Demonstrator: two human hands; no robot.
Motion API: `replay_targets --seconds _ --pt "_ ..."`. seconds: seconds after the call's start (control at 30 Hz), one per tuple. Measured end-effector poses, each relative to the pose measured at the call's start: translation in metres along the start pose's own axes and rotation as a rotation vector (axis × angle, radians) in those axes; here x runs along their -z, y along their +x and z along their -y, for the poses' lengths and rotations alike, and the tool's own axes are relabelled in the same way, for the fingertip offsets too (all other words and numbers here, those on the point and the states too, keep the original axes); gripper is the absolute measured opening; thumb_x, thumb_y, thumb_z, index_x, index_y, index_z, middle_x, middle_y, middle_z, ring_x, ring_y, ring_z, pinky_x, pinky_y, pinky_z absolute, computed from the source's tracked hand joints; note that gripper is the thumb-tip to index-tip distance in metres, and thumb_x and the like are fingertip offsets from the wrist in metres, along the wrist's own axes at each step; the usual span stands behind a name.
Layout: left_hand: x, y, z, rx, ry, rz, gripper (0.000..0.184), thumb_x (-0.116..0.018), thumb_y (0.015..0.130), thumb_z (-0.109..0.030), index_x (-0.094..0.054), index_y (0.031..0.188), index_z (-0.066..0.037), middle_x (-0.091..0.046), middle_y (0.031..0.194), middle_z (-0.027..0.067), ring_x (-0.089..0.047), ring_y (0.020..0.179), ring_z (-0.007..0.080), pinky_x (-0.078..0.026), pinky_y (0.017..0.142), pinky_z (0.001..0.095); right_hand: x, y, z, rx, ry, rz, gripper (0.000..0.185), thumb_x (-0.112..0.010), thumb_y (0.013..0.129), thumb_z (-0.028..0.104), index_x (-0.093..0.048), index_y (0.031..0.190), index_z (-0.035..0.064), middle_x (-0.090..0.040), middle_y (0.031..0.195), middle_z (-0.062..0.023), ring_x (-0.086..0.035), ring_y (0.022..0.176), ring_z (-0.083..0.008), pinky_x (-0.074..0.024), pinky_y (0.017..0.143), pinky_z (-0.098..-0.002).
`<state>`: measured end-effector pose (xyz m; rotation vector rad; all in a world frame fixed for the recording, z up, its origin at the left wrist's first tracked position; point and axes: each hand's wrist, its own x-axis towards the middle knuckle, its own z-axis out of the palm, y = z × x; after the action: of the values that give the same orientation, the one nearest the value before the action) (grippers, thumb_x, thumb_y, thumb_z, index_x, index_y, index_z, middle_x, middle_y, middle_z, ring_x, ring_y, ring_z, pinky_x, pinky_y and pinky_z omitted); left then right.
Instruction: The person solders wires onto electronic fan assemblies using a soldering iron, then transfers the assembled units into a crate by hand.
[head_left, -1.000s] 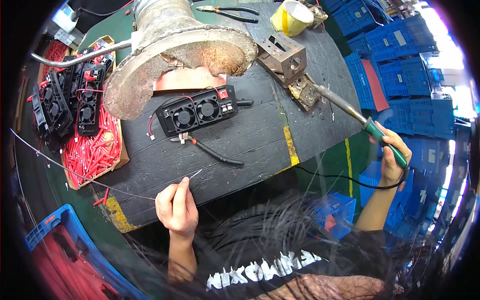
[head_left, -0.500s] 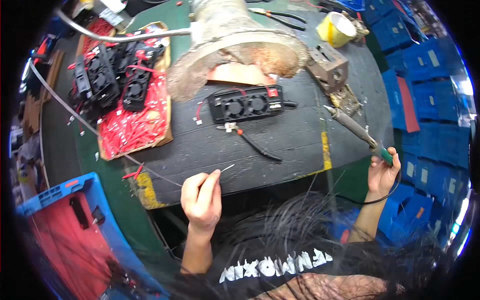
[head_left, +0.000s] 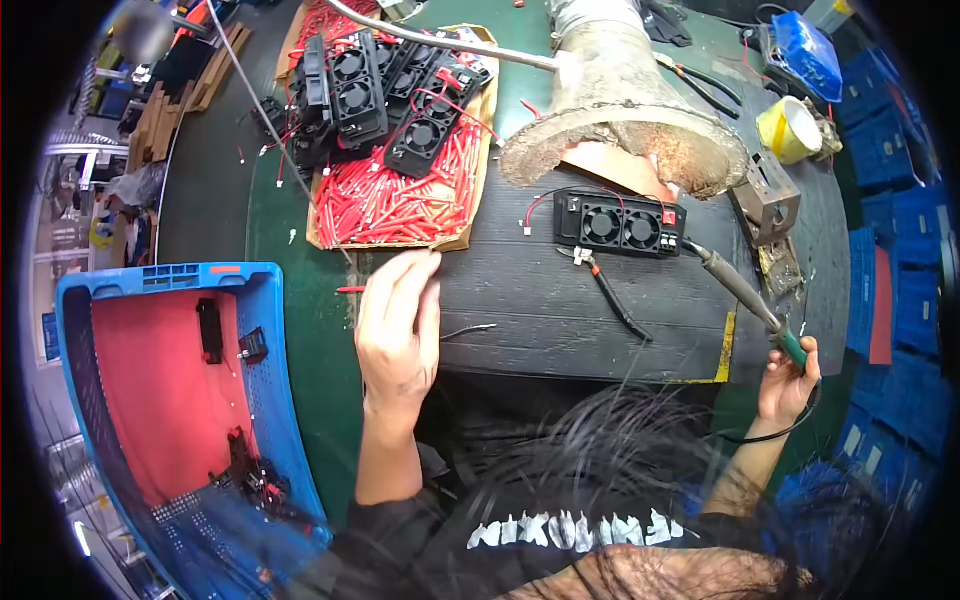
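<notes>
My right hand [head_left: 787, 388] holds the green handle of a soldering iron [head_left: 741, 291], whose tip points at the right end of a black two-fan unit [head_left: 620, 226] on the dark board. My left hand [head_left: 400, 325] is raised near the cardboard box's front edge, fingers together and slightly bent; whether anything is between them is hidden. A thin wire [head_left: 467, 331] lies on the board just right of it. Pliers with black handles [head_left: 619, 302] rest below the fan unit, their jaws near a small white connector [head_left: 579, 256].
A cardboard box [head_left: 462, 242] holds red sleeved pieces and several fan units [head_left: 422, 132]. Behind the fan unit hangs a wide metal duct [head_left: 625, 120]. A rusty bracket [head_left: 768, 200], a yellow-white cup [head_left: 789, 130] and more pliers [head_left: 705, 88] stand right. A blue crate [head_left: 283, 400] is left.
The view has swung left. My left hand has moved toward the box, and the thin wire now lies on the board. The soldering iron has come from the rusty bracket to the fan unit.
</notes>
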<state>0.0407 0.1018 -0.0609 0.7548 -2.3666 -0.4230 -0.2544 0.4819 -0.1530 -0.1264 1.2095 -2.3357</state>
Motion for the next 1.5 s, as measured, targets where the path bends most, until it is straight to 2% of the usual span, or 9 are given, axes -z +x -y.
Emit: replay_targets --seconds 0.23,0.3,0.47,0.67,0.73,0.93,1.1,1.4,1.5 --pt "-0.033 0.075 0.041 -0.161 0.301 0.0 0.01 -0.06 0.084 -0.004 -0.066 0.092 0.0 -0.064 0.086 0.0163 -0.063 0.083 0.0336 -0.052 0.079 0.0409 0.003 -0.001 -0.005 0.053 0.025 0.052 0.029 -0.053 0.099 0.029 -0.059 0.114 0.0057 -0.069 0.103 -0.0192 -0.069 0.079 -0.025 -0.0573 0.063 -0.0283" --pt "-0.046 0.082 0.056 -0.081 0.668 0.113 0.005 -0.064 0.082 -0.009 -0.065 0.084 -0.004 -0.06 0.078 0.0132 -0.06 0.077 0.032 -0.05 0.073 0.0428 -0.001 -0.002 -0.006 0.067 0.023 0.042 0.029 -0.053 0.099 0.029 -0.059 0.114 0.0056 -0.069 0.102 -0.0188 -0.069 0.079 -0.025 -0.0572 0.063 -0.0286" --pt "-0.043 0.087 0.057 -0.052 0.589 0.106 0.015 -0.073 0.076 -0.014 -0.067 0.087 -0.006 -0.059 0.08 0.012 -0.059 0.083 0.0308 -0.049 0.074 0.0414 -0.008 -0.005 -0.008 0.083 0.035 0.003 0.03 -0.054 0.098 0.03 -0.059 0.113 0.0052 -0.07 0.098 -0.0159 -0.068 0.078 -0.0252 -0.0562 0.062 -0.0294" --pt "-0.027 0.084 0.031 0.089 0.104 0.062 0.009 -0.072 0.078 -0.011 -0.068 0.085 -0.005 -0.062 0.081 0.0103 -0.061 0.076 0.0257 -0.048 0.072 0.0366 -0.006 -0.002 -0.007 0.068 0.019 0.0 0.029 -0.056 0.097 0.031 -0.057 0.11 0.0053 -0.069 0.099 -0.014 -0.069 0.076 -0.0262 -0.0573 0.06 -0.0299" --pt "-0.026 0.07 0.01 0.378 -0.329 0.085 0.006 -0.066 0.088 -0.007 -0.066 0.091 -0.001 -0.067 0.081 0.0047 -0.061 0.067 0.0102 -0.046 0.061 0.0244 -0.007 -0.003 -0.007 0.062 0.021 -0.01 0.028 -0.056 0.097 0.031 -0.057 0.11 0.0053 -0.069 0.099 -0.0142 -0.069 0.075 -0.0262 -0.0573 0.06 -0.0299" --pt "-0.042 0.046 -0.032 0.533 -1.35 0.312 0.013 -0.06 0.092 -0.001 -0.06 0.104 0.002 -0.069 0.09 0.0141 -0.066 0.074 0.016 -0.052 0.062 0.0258 -0.025 -0.01 -0.002 0.096 -0.018 0.006 0.027 -0.056 0.097 0.028 -0.059 0.111 0.005 -0.07 0.101 -0.0148 -0.068 0.077 -0.0255 -0.0565 0.063 -0.0311" --pt "-0.067 0.044 -0.051 0.624 -1.487 0.342 0.018 -0.06 0.092 -0.003 -0.058 0.109 0.002 -0.068 0.091 0.0167 -0.068 0.073 0.0197 -0.055 0.059 0.0277 -0.049 -0.028 0.008 0.256 -0.173 0.076 0.025 -0.057 0.094 0.027 -0.057 0.099 0.0017 -0.064 0.101 -0.0263 -0.069 0.077 -0.0331 -0.059 0.061 -0.035" --pt "-0.091 0.051 -0.071 0.484 -1.258 0.287 0.011 -0.06 0.095 -0.005 -0.06 0.103 0.002 -0.07 0.092 0.0199 -0.068 0.067 0.0177 -0.049 0.053 0.0225 -0.071 -0.05 0.007 0.351 -0.402 0.075 0.028 -0.056 0.094 0.032 -0.058 0.099 0.0041 -0.063 0.102 -0.0249 -0.067 0.073 -0.0294 -0.0566 0.063 -0.0348" --pt "-0.103 0.047 -0.08 0.403 -1.107 0.176 0.011 -0.066 0.089 0.001 -0.064 0.099 0.004 -0.069 0.091 0.0131 -0.065 0.069 0.0132 -0.05 0.061 0.0212 -0.077 -0.051 0.003 0.405 -0.508 0.107 0.028 -0.056 0.094 0.032 -0.058 0.098 0.0041 -0.064 0.104 -0.0261 -0.067 0.069 -0.0288 -0.0567 0.066 -0.0367"
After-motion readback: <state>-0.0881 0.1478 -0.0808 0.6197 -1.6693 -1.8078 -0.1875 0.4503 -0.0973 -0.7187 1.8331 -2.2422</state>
